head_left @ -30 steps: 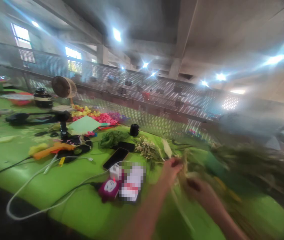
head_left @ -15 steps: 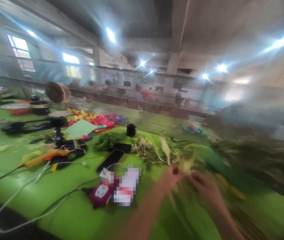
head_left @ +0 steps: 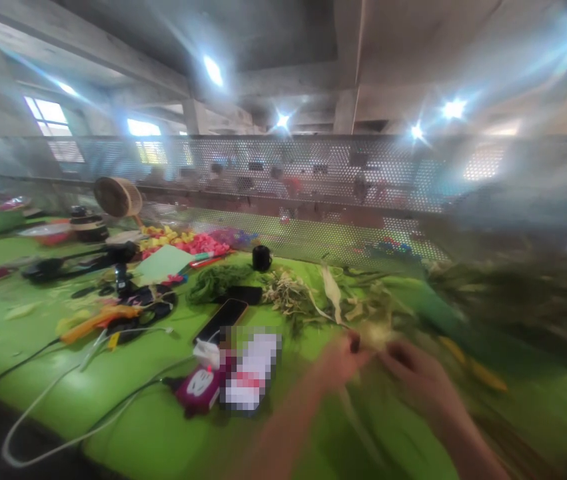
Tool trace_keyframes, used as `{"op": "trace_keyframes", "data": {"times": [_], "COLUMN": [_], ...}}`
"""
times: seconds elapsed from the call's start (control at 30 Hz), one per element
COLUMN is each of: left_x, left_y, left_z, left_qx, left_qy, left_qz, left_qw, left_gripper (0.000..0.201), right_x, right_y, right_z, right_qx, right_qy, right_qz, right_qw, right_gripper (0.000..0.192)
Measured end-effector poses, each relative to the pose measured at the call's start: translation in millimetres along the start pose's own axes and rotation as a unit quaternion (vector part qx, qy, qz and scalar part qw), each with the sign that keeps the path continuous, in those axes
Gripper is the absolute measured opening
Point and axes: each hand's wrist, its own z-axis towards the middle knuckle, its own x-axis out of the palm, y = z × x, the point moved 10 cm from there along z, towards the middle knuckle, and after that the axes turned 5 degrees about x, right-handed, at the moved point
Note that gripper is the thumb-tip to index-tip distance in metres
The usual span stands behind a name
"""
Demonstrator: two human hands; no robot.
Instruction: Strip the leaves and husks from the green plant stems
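Observation:
Both my hands meet over the green table [head_left: 173, 427], low and right of centre, and both are blurred by motion. My left hand [head_left: 339, 361] pinches pale, dry leaf strips [head_left: 376, 333] between thumb and fingers. My right hand [head_left: 416, 380] holds the same bunch from the right. Long green stems [head_left: 358, 427] hang from the bunch toward me. A big heap of green foliage [head_left: 513, 300] lies to the right of my hands.
A dark phone [head_left: 220, 319], a pink plug [head_left: 194, 389] with a white cable [head_left: 63, 393], an orange glue gun [head_left: 98, 319], a small black cup [head_left: 262, 257], loose leaves [head_left: 290, 297] and coloured petals [head_left: 190, 241] lie to the left. A perforated metal screen [head_left: 313, 193] backs the table.
The view has swung slightly, shifting the table items. My hands have stayed together on the leaf bunch, moving a little lower and to the right.

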Motion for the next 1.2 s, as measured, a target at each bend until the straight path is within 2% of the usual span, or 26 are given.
{"op": "trace_keyframes", "data": {"times": [0.17,0.3,0.43,0.63,0.87,1.0,1.2], "left_x": [5.8,3.4,-1.9,-1.1,3.5,1.8,-2.7], "left_y": [-13.6,-26.4,-22.7,-18.2,-35.2,-33.7,-29.4], "left_z": [-2.7,-4.6,-3.5,-1.3,-6.6,-6.4,-2.7], "left_qx": [0.031,0.049,0.048,0.075,0.104,0.089,0.104], "left_qy": [0.005,0.004,-0.005,-0.007,-0.002,-0.009,-0.02], "left_qz": [-0.022,-0.03,0.023,0.033,0.052,0.069,0.025], "left_qw": [0.999,0.998,0.999,0.997,0.993,0.994,0.994], "left_gripper": [0.035,0.032,0.033,0.029,0.023,0.023,0.026], "right_x": [-0.2,-0.1,-0.2,2.8,2.1,1.7,2.6], "right_y": [5.3,3.8,4.2,4.3,6.4,3.6,3.3], "right_z": [-2.2,-1.7,-0.2,-2.7,-3.9,-4.4,-4.4], "right_qx": [0.0,0.001,-0.014,-0.026,-0.055,-0.058,-0.057], "right_qy": [-0.007,-0.006,-0.004,0.014,-0.016,-0.034,-0.019], "right_qz": [-0.004,-0.012,-0.009,0.002,-0.031,-0.059,-0.014], "right_qw": [1.0,1.0,1.0,1.0,0.998,0.996,0.998], "right_gripper": [0.022,0.025,0.026,0.024,0.02,0.021,0.026]}}
